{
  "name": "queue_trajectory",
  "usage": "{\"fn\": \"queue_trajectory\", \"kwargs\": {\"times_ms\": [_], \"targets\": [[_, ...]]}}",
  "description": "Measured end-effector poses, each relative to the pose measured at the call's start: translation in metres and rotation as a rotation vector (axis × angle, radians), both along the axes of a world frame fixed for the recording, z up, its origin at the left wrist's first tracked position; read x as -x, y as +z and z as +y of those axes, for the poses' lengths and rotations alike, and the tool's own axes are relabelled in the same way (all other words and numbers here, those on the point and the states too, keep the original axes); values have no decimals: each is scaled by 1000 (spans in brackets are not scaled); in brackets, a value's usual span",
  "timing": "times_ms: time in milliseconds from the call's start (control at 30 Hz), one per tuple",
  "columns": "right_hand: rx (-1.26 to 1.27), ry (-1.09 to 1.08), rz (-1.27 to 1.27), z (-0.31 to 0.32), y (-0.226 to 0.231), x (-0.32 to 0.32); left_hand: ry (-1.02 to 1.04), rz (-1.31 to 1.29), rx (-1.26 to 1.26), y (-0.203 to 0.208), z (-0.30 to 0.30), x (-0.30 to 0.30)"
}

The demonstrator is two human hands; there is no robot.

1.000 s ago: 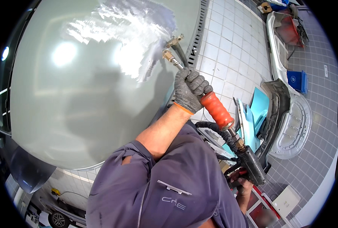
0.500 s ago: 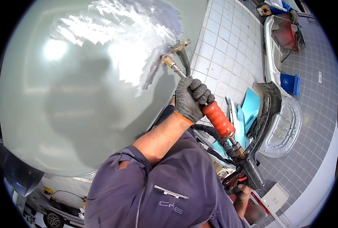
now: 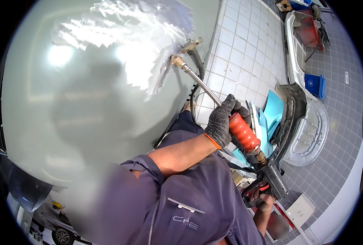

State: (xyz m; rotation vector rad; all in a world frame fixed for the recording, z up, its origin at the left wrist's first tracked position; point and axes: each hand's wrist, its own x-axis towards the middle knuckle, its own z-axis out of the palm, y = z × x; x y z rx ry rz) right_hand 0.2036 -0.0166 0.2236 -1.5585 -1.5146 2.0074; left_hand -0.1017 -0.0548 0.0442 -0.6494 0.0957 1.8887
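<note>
A dent-puller gun with a slide hammer (image 3: 276,177) lies slantwise across my right side, its long steel rod (image 3: 206,87) reaching up and left. My left hand (image 3: 220,122), in a dark grey knit glove with an orange cuff, closes around the rod at the front of the ribbed red sliding weight (image 3: 245,131). Bare, my right hand (image 3: 265,202) wraps the black pistol grip. The rod's brass tip (image 3: 176,61) is at a grey-green car panel (image 3: 30,139), beside a silvery bared metal patch (image 3: 142,49). A brass clamp (image 3: 192,45) with a thick black cable sits near the panel's edge.
White tiled floor (image 3: 234,53) runs along the panel's right edge. Further right lie turquoise panels (image 3: 273,108), a silver body panel (image 3: 306,134) and a blue bin (image 3: 314,85). A white box (image 3: 300,211) stands at lower right; a car wheel (image 3: 63,235) shows at lower left.
My left hand has slid back along the rod, down and right, to the red weight, baring more rod. The gun and my right hand have shifted slightly right; the tip stays nearly in place.
</note>
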Motion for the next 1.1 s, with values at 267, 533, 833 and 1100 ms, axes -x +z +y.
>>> {"fn": "queue_trajectory", "kwargs": {"times_ms": [267, 533, 833, 1100], "targets": [[2, 4, -7, -10, -13, -16, 95, -114, 294, 8, -15, 65], [-87, 85, -73, -25, -14, -42, 256, -60, -538, -18, -27, 38], [5, -38, -10, -23, -27, -21, 32, -26, 239, -3, -24, 34], [26, -9, 7, -15, -21, -23, 92, -42, 148, -8, -27, 34]]}}
